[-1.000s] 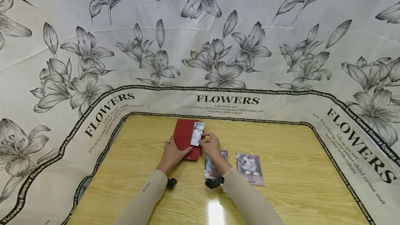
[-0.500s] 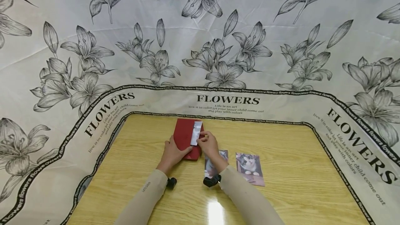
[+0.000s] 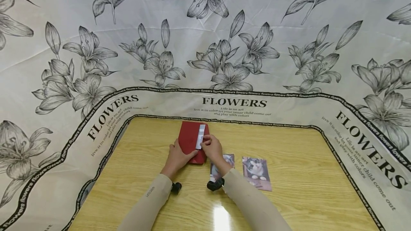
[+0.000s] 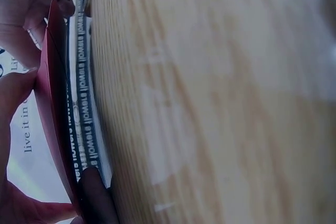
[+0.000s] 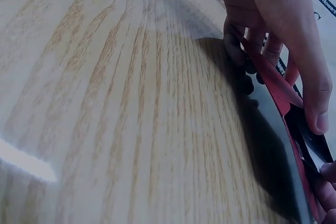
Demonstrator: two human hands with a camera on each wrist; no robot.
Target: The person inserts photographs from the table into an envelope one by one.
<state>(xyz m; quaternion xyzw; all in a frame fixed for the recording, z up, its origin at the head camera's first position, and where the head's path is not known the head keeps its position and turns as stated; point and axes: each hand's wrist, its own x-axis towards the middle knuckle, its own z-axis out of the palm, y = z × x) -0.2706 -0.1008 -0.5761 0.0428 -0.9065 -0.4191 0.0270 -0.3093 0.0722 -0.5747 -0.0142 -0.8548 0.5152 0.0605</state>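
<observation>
A red envelope (image 3: 187, 136) is held up above the far part of the table by my left hand (image 3: 177, 157), whose thumb lies across the front at the lower edge. A narrow strip of a photo card (image 3: 201, 135) shows at the envelope's right side. My right hand (image 3: 212, 148) holds the card's right edge by the envelope's opening. In the left wrist view the envelope (image 4: 48, 90) appears edge-on between the fingers. From the right wrist, my right thumb (image 5: 318, 116) lies over the card's edge, with other fingers behind the red paper (image 5: 275, 85).
A cat photo (image 3: 257, 173) lies flat on the wooden table (image 3: 298, 159) at the right. Another photo (image 3: 229, 159) lies partly under my right wrist. Behind the table hangs a flower-printed cloth (image 3: 234, 106).
The photo card has slid left and deeper into the envelope, so a narrower strip shows. My right hand has shifted slightly left with it. The left hand holds its place.
</observation>
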